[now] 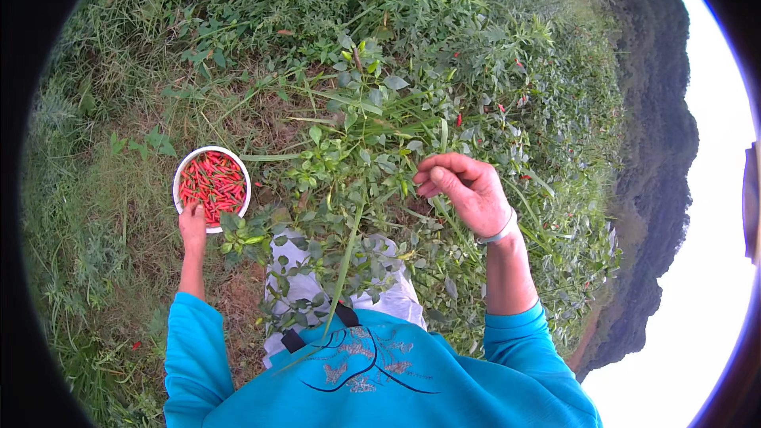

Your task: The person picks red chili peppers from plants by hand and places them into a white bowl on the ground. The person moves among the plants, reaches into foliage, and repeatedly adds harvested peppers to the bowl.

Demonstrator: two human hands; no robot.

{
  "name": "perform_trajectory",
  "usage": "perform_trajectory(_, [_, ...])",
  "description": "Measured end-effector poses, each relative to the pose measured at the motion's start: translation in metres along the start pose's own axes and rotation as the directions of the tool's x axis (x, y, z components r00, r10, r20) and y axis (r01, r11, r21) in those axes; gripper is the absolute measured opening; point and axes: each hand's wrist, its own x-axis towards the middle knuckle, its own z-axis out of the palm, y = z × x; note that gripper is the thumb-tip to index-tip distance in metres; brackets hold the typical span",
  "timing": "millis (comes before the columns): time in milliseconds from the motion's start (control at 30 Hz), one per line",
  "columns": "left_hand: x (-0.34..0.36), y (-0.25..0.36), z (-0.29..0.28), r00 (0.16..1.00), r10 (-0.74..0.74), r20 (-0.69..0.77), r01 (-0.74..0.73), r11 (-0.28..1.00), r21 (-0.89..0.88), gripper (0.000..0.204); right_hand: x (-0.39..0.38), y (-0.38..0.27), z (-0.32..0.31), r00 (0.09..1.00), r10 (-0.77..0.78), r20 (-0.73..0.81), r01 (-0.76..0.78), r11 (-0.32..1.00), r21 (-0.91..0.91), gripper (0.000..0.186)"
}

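Bucket: white and round (211,149), left of centre in the frame, its rim showing all round except where my hand covers it.
In the bucket: slim red peppers (214,182), many with green stems, heaped across the whole mouth.
Left hand: my left hand (192,227) grasps the near rim, fingertips over the edge against the peppers.
Right hand: mine too (468,194), right of centre above the plants (317,166), fingers loosely bent and thumb close to them; I cannot tell if anything is pinched there. A pale bracelet (501,228) rings the wrist.
Ground: grass (119,190) and dry straw at left, leafy plants from centre to right, some in front of my pale trousers (396,293).
On the plants: green pods (254,240) near centre, a red pod (459,120) to the upper right.
Beyond: a dark hill (658,150) and white sky (721,190) along the right edge.
Direction: the bucket's mouth faces up toward me; the peppers' long axes lie every which way.
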Motion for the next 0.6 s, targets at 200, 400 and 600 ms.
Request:
perform_trajectory(200, [-0.013,0.244,0.014,0.973,0.231,0.024,-0.220,0.948,-0.231,0.024,-0.023,0.087,-0.147,0.852,0.059,-0.520,-0.002,0.994,0.110,0.019])
perform_trajectory(400, [-0.099,0.397,0.082,0.752,0.633,0.185,-0.553,0.758,-0.345,0.025,-0.011,0.210,-0.229,0.814,0.318,-0.486,-0.216,0.943,0.254,0.018])
perform_trajectory(600, [-0.176,0.465,0.210,0.570,0.635,0.521,-0.700,0.708,-0.095,0.020,0.017,0.325,-0.283,0.748,0.560,-0.357,-0.580,0.812,0.058,0.016])
